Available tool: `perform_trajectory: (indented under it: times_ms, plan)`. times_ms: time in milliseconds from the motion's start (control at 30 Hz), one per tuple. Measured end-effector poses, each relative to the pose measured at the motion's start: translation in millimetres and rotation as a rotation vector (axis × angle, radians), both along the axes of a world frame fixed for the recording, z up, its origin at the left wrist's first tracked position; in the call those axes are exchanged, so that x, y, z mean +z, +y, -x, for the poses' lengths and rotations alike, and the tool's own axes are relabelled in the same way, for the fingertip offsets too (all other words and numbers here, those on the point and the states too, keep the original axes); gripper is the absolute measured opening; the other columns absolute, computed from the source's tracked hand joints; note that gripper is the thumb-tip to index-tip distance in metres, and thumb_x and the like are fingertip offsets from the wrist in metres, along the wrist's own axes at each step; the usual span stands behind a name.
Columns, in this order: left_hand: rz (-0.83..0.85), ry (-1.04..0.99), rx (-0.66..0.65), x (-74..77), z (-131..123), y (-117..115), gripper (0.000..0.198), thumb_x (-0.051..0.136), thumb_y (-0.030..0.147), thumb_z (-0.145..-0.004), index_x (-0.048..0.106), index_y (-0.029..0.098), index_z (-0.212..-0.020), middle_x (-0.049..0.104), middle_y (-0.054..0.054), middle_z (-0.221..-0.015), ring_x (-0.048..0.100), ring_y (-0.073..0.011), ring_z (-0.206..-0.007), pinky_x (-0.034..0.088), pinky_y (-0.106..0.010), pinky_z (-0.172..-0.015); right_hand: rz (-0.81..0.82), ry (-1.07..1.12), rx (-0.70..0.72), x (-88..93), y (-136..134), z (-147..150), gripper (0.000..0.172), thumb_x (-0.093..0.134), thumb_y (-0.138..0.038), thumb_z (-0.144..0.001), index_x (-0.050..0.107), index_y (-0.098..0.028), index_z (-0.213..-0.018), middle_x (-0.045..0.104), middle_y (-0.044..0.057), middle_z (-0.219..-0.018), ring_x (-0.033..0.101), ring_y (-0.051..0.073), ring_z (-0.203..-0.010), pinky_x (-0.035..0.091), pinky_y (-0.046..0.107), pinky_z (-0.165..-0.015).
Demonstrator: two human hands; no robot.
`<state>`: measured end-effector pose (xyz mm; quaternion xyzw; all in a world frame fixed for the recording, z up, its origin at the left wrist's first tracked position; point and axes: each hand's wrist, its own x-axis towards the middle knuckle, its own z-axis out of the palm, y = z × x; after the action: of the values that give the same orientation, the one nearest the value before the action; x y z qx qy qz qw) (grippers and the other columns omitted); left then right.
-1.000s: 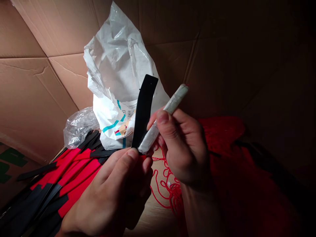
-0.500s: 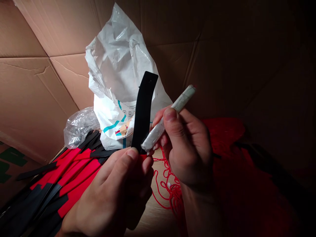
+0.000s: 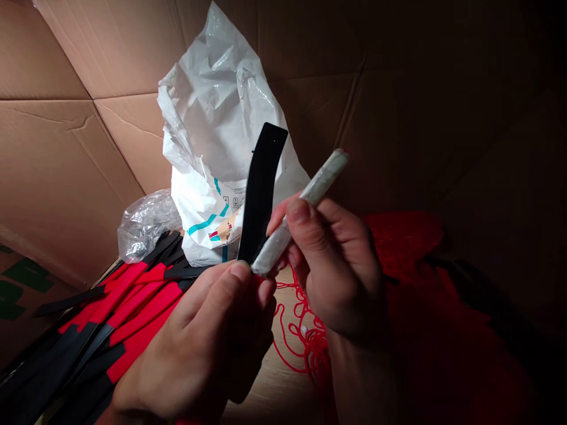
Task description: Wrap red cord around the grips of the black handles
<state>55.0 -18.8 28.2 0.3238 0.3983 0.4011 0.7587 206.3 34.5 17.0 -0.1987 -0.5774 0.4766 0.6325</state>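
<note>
My left hand (image 3: 195, 330) is closed on the lower end of a flat black strip (image 3: 262, 189), pinched between thumb and fingers. The strip stands up with a slight curve, and a bit of red shows by the fingertips. My right hand (image 3: 336, 265) is closed round a stick wrapped in white (image 3: 321, 183), tilted with its upper end to the right. The stick's lower end lies close to the strip, just above my left thumb; whether they touch I cannot tell. The tip at that end is hidden.
Several red and black strips (image 3: 133, 319) lie piled at the left. Behind stand a white plastic bag (image 3: 225, 94) and a clear plastic bag (image 3: 146, 224). Tangled red cord (image 3: 314, 348) lies on the wooden surface (image 3: 270, 383). Red material (image 3: 403, 236) sits at the right; cardboard (image 3: 110, 47) walls the back.
The stick and my right hand have shifted slightly left, bringing the stick nearer my left thumb. The strip keeps nearly the same pose. The whole view has shifted a little.
</note>
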Motion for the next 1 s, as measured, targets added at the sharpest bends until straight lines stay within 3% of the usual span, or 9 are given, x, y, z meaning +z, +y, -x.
perform_trajectory:
  times_ms: [167, 400, 633, 867, 1000]
  plan:
    - [-0.009, -0.021, -0.033, -1.8, -0.4, 1.0, 0.045, 0.046, 0.053, -0.107, 0.049, 0.020, -0.077, 0.040, 0.006, -0.057, 0.025, -0.0058, -0.046, 0.024, -0.013, -0.040, 0.005, 0.054, -0.118, -0.1, 0.0, 1.5, 0.028, 0.068, -0.045, -0.106, 0.070, -0.023, -0.089, 0.048, -0.005, -0.063, 0.054, 0.011, -0.054, 0.050, 0.025, -0.053]
    - [-0.014, -0.034, -0.042, -3.5, 1.6, 0.4, 0.046, 0.053, 0.059, -0.104, 0.050, 0.021, -0.079, 0.036, 0.008, -0.057, 0.026, -0.0066, -0.046, 0.024, -0.015, -0.042, -0.025, 0.031, -0.140, -1.7, -1.2, 4.1, 0.029, 0.066, -0.045, -0.108, 0.072, -0.023, -0.090, 0.057, -0.003, -0.067, 0.057, 0.011, -0.059, 0.051, 0.025, -0.056]
    - [-0.012, -0.024, -0.030, -1.9, 3.7, 2.4, 0.047, 0.054, 0.060, -0.102, 0.053, 0.020, -0.079, 0.040, 0.007, -0.056, 0.027, -0.0059, -0.043, 0.026, -0.016, -0.041, 0.015, -0.020, -0.069, -0.5, -3.2, 4.0, 0.029, 0.067, -0.047, -0.106, 0.072, -0.024, -0.089, 0.053, -0.003, -0.066, 0.058, 0.013, -0.058, 0.052, 0.026, -0.053]
    - [-0.040, -0.065, -0.051, -6.6, 4.2, 2.7, 0.045, 0.061, 0.062, -0.100, 0.058, 0.019, -0.088, 0.048, 0.005, -0.058, 0.037, -0.0072, -0.043, 0.027, -0.016, -0.041, 0.010, 0.047, -0.140, -1.7, -2.5, 5.5, 0.030, 0.067, -0.048, -0.106, 0.072, -0.024, -0.090, 0.048, -0.004, -0.065, 0.054, 0.012, -0.056, 0.051, 0.025, -0.052]
    - [-0.039, -0.054, -0.098, -7.6, 5.5, 2.7, 0.047, 0.058, 0.066, -0.099, 0.058, 0.020, -0.091, 0.052, 0.004, -0.061, 0.035, -0.0081, -0.043, 0.026, -0.017, -0.039, 0.017, 0.031, -0.152, -1.7, -2.8, 5.2, 0.031, 0.069, -0.051, -0.104, 0.071, -0.024, -0.089, 0.048, -0.004, -0.065, 0.054, 0.012, -0.055, 0.051, 0.025, -0.049]
